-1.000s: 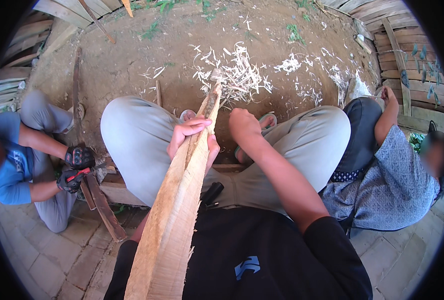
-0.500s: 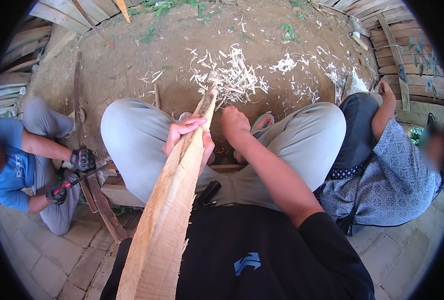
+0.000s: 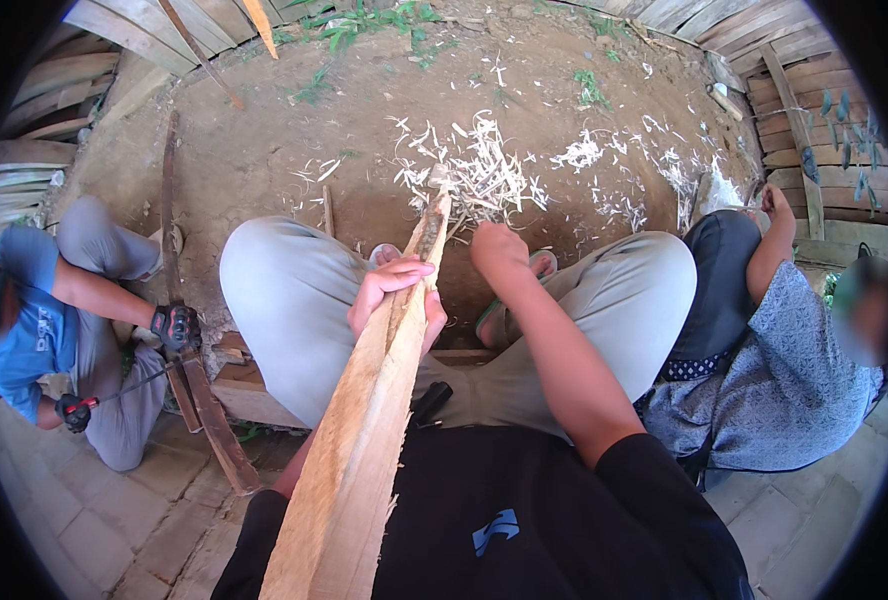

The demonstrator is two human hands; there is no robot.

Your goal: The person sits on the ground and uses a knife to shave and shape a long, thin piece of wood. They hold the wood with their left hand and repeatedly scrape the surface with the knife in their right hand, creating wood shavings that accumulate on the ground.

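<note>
Clamping pale timber [image 3: 359,440], left hand [image 3: 382,288] wrapped round, right hand [image 3: 499,250] fisted (contents hidden)

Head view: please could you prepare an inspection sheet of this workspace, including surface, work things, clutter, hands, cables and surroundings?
Surface: bare brown earth ground.
Job's things: long pale rough-edged wooden piece, tapering at its far end.
Clutter: curled whitish wood shavings, heaped ahead and scattered to the right.
Grips: left hand closed around the wooden piece; right hand fisted to its right, contents not visible.
Cables: nothing seen.
Surroundings: person in blue shirt at left; person in grey patterned shirt at right; weathered wooden plank walls.
</note>
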